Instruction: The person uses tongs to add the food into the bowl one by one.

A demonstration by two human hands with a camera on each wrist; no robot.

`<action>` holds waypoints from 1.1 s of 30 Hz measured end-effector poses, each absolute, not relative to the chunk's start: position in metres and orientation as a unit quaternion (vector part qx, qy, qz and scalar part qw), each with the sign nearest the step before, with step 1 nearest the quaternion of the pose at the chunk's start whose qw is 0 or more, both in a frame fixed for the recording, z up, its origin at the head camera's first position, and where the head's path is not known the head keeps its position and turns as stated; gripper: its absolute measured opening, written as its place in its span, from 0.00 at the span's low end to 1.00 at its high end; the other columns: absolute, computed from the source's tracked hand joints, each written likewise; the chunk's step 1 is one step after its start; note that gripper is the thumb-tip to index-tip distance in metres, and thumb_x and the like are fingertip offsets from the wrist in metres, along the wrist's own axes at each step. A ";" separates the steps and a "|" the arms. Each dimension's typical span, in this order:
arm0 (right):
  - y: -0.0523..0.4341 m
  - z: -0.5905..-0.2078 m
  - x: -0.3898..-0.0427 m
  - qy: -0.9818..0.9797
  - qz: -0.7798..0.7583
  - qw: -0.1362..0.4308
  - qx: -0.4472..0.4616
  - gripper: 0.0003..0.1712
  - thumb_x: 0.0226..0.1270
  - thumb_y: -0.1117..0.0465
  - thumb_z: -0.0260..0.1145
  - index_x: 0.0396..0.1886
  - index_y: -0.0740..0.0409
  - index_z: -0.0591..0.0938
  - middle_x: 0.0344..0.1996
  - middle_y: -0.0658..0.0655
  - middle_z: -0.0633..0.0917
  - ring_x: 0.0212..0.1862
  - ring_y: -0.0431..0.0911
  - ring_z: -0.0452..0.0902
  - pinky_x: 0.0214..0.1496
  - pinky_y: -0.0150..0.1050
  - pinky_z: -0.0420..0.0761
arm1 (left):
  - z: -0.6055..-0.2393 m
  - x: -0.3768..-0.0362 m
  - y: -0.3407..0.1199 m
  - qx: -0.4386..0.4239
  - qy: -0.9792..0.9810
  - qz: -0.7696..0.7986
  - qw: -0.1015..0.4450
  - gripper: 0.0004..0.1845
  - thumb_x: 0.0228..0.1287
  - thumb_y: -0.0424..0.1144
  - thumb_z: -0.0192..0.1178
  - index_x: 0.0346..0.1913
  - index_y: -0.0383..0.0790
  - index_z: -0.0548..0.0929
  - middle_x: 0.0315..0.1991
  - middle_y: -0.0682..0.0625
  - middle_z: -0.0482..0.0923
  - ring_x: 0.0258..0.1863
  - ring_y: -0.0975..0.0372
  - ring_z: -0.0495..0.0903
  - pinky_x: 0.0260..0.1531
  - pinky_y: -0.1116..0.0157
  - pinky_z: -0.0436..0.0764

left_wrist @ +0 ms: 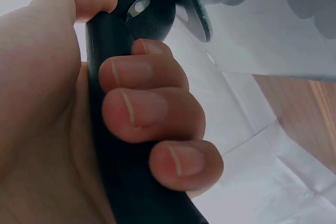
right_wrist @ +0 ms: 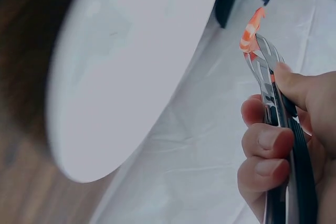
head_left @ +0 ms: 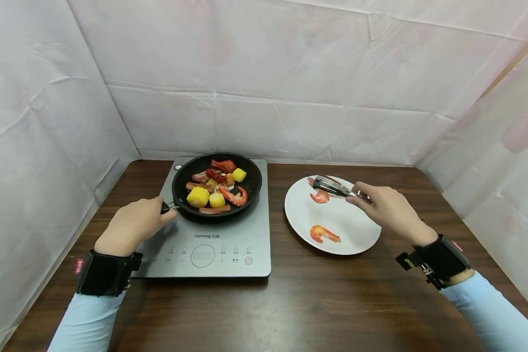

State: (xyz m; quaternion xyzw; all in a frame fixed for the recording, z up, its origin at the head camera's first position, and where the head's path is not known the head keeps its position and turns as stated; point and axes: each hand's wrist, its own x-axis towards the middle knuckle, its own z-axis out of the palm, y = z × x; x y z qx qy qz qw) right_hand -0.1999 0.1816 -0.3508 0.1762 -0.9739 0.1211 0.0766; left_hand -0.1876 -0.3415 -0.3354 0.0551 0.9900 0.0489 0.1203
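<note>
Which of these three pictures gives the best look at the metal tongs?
The right wrist view: the tongs fill the frame close up, pinched by the right hand, tips closed on a shrimp. The head view shows the tongs small, over the white plate. The left wrist view shows none of them, only the left hand gripping the pan handle.

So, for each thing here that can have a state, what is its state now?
Pan: on the cooktop, holding corn, shrimp and other food.
Pan handle: gripped by the left hand.
Tongs: held in the right hand, tips closed on a shrimp over the plate.
Plate: flat on the table, with shrimp lying on it.
Cooktop: no lit display visible; on or off cannot be told.
</note>
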 end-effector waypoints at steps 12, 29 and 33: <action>0.140 -0.330 -0.219 -0.960 0.139 0.106 0.218 0.10 0.76 0.46 0.61 0.44 0.44 0.81 0.20 0.45 0.78 0.22 0.41 0.68 0.27 0.37 0.65 | -0.335 -0.187 -0.339 0.064 0.990 0.050 0.115 0.34 0.74 0.55 0.50 0.56 0.19 0.75 0.41 0.33 0.83 0.31 0.52 0.79 0.31 0.52 0.80; 0.059 -0.317 -0.246 -0.943 0.140 0.125 0.275 0.13 0.76 0.45 0.61 0.40 0.49 0.78 0.17 0.48 0.71 0.21 0.43 0.66 0.24 0.38 0.63 | -0.334 -0.186 -0.342 0.057 0.989 0.055 0.123 0.32 0.74 0.55 0.50 0.53 0.22 0.77 0.35 0.38 0.81 0.29 0.54 0.77 0.29 0.55 0.78; 0.043 -0.321 -0.249 -0.944 0.141 0.120 0.273 0.14 0.75 0.46 0.61 0.44 0.50 0.80 0.19 0.49 0.74 0.21 0.44 0.68 0.24 0.38 0.64 | -0.333 -0.187 -0.342 0.055 0.989 0.055 0.126 0.33 0.74 0.55 0.50 0.56 0.21 0.76 0.39 0.35 0.83 0.30 0.53 0.78 0.31 0.53 0.80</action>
